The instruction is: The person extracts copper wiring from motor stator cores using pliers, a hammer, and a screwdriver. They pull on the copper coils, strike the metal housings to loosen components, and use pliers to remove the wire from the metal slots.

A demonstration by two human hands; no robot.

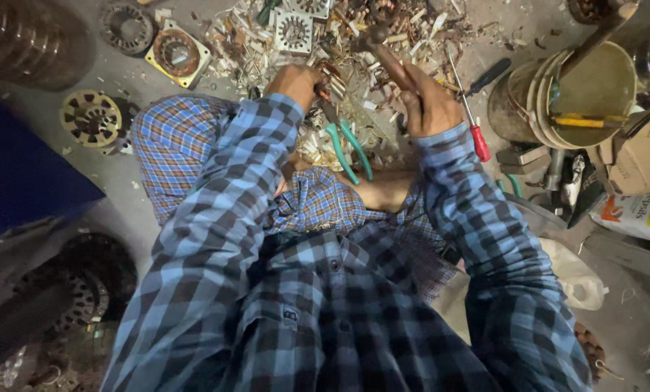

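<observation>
The right hand [430, 101] is clenched around a hammer handle [397, 67], stiff and head-heavy; the left hand [296, 81] pinches springy copper wire [332, 72].

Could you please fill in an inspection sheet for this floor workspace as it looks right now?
Surface: grey concrete floor, dusty, strewn with debris.
Job's things: wooden-handled hammer in the right hand; left hand rests on the scrap pile, what it holds is hidden; green-handled pliers lie by it.
Clutter: pale shavings and copper wire scraps; motor stators; red-handled screwdriver; stacked bowls; cardboard box.
Grips: right closed on the hammer handle; left unclear.
Cables: nothing seen.
Surroundings: blue object at left, dim light.
</observation>
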